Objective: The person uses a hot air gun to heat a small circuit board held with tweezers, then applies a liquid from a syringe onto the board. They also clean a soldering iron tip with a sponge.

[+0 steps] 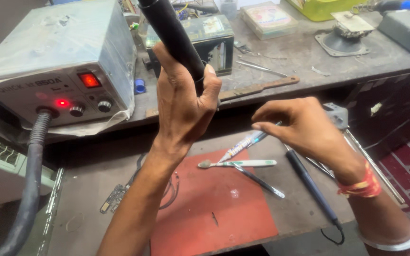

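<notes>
Above the red rubber work mat, the left hand clenches the black cylindrical hot-air handle upright while the right hand pinches a printed white tube, so dispensing looks underway and heating calls for lowering the nozzle.

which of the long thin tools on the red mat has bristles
The white toothbrush, lying flat with its bristled head pointing left; the dark tweezers beside it are plain metal.

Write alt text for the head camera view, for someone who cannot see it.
A person's left hand grips a black hot-air handle upright, while the right hand holds a syringe-like tube over a red mat. A toothbrush lies on the mat; a grey rework station glows red at left.
</notes>
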